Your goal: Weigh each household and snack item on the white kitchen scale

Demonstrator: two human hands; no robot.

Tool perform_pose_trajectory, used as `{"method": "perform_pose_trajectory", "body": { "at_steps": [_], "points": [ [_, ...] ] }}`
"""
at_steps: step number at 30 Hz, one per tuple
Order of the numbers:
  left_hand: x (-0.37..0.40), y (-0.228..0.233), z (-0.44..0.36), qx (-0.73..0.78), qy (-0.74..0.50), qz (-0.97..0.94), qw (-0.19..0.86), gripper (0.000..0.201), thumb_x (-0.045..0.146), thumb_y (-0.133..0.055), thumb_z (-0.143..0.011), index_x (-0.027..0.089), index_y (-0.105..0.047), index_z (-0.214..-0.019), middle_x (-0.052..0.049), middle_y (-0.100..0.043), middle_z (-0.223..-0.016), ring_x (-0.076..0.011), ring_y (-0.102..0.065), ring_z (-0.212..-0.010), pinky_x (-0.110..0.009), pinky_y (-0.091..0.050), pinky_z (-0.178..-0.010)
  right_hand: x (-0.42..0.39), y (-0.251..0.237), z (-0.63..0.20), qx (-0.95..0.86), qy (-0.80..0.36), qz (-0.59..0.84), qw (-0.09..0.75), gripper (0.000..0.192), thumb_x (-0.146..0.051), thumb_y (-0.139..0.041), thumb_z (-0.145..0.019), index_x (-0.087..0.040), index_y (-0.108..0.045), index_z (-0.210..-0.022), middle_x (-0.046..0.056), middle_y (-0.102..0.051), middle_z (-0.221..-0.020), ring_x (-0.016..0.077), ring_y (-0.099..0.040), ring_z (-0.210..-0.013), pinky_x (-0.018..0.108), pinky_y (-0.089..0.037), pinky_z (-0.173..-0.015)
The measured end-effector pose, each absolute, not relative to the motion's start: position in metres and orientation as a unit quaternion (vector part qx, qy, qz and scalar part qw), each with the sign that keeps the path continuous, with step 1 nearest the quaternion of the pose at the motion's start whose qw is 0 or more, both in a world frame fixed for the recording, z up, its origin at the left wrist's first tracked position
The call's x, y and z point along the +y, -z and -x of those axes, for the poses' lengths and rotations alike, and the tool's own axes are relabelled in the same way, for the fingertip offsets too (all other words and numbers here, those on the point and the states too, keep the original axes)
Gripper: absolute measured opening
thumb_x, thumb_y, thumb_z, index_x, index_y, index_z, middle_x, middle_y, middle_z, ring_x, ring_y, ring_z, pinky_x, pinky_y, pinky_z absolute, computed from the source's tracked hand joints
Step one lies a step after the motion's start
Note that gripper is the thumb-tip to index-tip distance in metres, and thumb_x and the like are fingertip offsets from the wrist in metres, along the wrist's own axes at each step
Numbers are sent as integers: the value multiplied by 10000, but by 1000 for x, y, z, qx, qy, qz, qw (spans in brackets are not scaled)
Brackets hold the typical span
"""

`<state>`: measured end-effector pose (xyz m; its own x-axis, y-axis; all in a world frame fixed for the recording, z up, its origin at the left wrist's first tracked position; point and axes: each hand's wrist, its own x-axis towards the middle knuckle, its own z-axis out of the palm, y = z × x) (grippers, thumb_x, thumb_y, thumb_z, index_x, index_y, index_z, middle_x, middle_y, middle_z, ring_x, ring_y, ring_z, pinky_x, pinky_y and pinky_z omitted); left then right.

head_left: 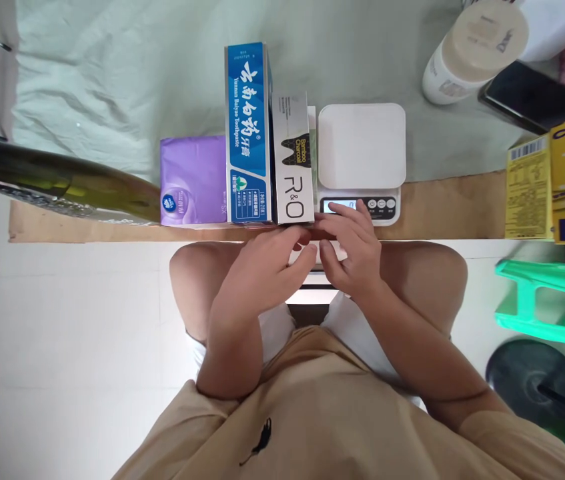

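Note:
My left hand [273, 268] is at the table's front edge, just below a grey and white R&O bamboo charcoal box [295, 160]. Its fingers are bent, with the thumb apart, and I see nothing in it. My right hand [356, 252] has its fingers spread over the front of a white kitchen scale [362, 147], partly covering the lit display. Nothing lies on the scale's plate. Left of the R&O box stands a blue Yunnan Baiyao toothpaste box [248, 133], and beside that a purple tissue pack [193, 180]. Whether my fingertips touch the box or scale is hard to see.
A dark green glass bottle [72, 177] lies at the left. At the right are a white bottle with a beige cap [475, 50], a black phone [537, 97] and yellow boxes [529, 187]. A green plastic stool [552, 300] stands on the floor.

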<state>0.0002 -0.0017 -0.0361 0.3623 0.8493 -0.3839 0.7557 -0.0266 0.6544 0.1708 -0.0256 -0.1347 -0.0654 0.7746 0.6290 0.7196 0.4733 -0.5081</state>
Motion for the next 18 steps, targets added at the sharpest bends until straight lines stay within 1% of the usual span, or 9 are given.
{"method": "perform_pose_trajectory", "body": {
  "at_steps": [3,5,8,14,16,18],
  "points": [
    [0,36,-2,565,-70,-706,422,306,344,-458,-996,208,-608,-767,-22,-728,-776,-190,-633,-736,-322,-375,-650,-26,136,-172,-731,-35,509,454,228,-242,-540,-989,-243,-745,-1088,43,-850,-1086,227,-775,-1200,486,-549,-1225],
    [1,37,-3,574,-83,-692,430,308,324,-456,-981,208,-570,-719,-17,-706,-740,-181,-614,-715,-321,-371,-642,-25,137,-172,-731,-35,504,458,235,-241,-543,-991,-240,-749,-1104,44,-851,-1093,225,-772,-1198,475,-552,-1216],
    [1,38,-4,589,-97,-669,443,325,336,-460,-970,210,-531,-680,-12,-677,-708,-172,-580,-691,-324,-372,-636,-25,137,-172,-730,-39,499,465,241,-232,-548,-991,-238,-750,-1121,42,-852,-1096,223,-773,-1192,463,-546,-1211],
    [2,43,-6,592,-116,-661,446,325,357,-480,-967,208,-570,-692,-11,-676,-705,-169,-577,-685,-324,-382,-639,-26,139,-172,-726,-73,503,463,281,-216,-557,-970,-261,-767,-1152,40,-847,-1130,232,-759,-1226,467,-519,-1232],
    [3,43,-7,592,-115,-664,442,329,362,-477,-972,207,-583,-702,-7,-686,-711,-168,-583,-687,-322,-376,-642,-27,138,-173,-724,-84,504,463,278,-206,-561,-961,-263,-771,-1134,40,-847,-1120,236,-760,-1230,474,-521,-1231],
    [3,42,-8,584,-105,-675,439,347,365,-468,-976,207,-563,-682,0,-664,-678,-160,-558,-659,-323,-350,-634,-27,136,-173,-720,-82,505,469,255,-202,-557,-959,-255,-768,-1091,46,-848,-1080,240,-772,-1211,480,-545,-1208]
  ]
}}
